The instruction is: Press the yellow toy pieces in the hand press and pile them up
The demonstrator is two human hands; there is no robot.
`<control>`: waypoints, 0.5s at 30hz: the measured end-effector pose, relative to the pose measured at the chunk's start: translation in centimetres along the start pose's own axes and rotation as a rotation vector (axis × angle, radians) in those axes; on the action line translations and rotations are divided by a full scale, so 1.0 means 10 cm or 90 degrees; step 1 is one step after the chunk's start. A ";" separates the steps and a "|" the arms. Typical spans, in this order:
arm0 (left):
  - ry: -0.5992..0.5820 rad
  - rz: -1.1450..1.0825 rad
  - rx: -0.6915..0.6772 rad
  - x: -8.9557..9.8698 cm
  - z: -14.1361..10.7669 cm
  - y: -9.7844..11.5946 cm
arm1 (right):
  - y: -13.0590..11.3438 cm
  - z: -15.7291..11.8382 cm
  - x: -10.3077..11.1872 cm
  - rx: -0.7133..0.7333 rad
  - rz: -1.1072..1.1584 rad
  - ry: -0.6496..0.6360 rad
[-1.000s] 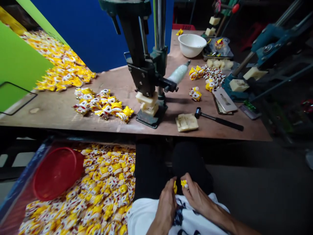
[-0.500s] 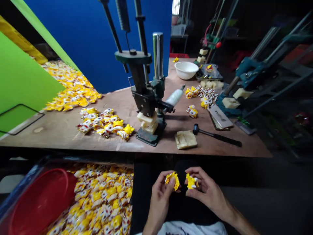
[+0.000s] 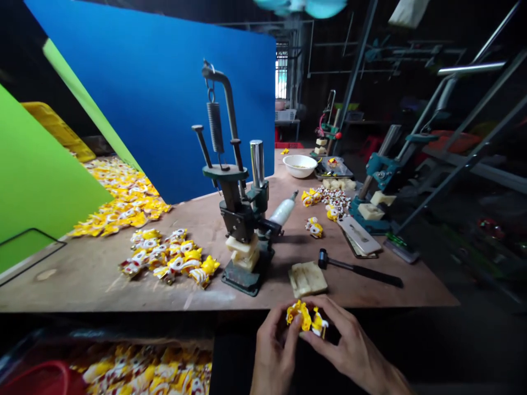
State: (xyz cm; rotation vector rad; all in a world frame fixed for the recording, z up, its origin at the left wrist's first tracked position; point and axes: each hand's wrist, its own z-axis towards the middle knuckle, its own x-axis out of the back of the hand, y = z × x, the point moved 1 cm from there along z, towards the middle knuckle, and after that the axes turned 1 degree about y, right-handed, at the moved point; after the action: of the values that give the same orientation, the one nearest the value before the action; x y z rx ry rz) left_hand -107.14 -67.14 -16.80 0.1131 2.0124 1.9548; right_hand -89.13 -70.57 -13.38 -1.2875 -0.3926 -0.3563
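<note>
While they pinch, left hand (image 3: 274, 351): fingers curl around a crumpled yellow plastic piece (image 3: 298, 315), low center of frame.
Right hand (image 3: 346, 343): fingertips press a yellow-and-white piece (image 3: 319, 323) against the crumpled one.
Counter (image 3: 102, 291): loose yellow pieces (image 3: 173, 260) lie heaped left of a hand press (image 3: 242, 230).

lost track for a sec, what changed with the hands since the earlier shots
The left hand and right hand rose from the lap and came together, so the left yellow piece and right yellow piece, apart earlier, now meet between them. The head view tilted up. The press, mallet and white bowl stayed put.
</note>
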 end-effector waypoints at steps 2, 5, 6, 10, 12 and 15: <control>-0.026 0.018 -0.025 -0.01 0.12 0.05 | 0.01 0.10 0.04 0.005 -0.014 0.016; -0.038 0.046 -0.051 -0.02 0.28 0.18 | 0.16 0.30 0.22 0.000 -0.053 0.066; -0.020 0.067 -0.056 -0.01 0.32 0.22 | 0.26 0.39 0.32 -0.003 -0.072 0.101; 0.076 0.161 -0.070 0.14 0.36 0.23 | 0.79 0.76 0.83 -0.042 -0.162 0.268; 0.096 0.181 -0.067 0.27 0.32 0.16 | 1.03 0.93 1.03 -0.070 -0.193 0.302; 0.149 0.212 -0.083 0.46 0.22 0.06 | 1.16 1.09 1.14 -0.063 -0.206 0.299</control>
State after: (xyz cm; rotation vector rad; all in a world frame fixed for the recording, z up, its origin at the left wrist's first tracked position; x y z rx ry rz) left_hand -110.96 -63.67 -17.04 0.2084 2.1117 2.3990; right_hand -74.59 -57.58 -15.37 -1.1896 -0.1815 -0.9408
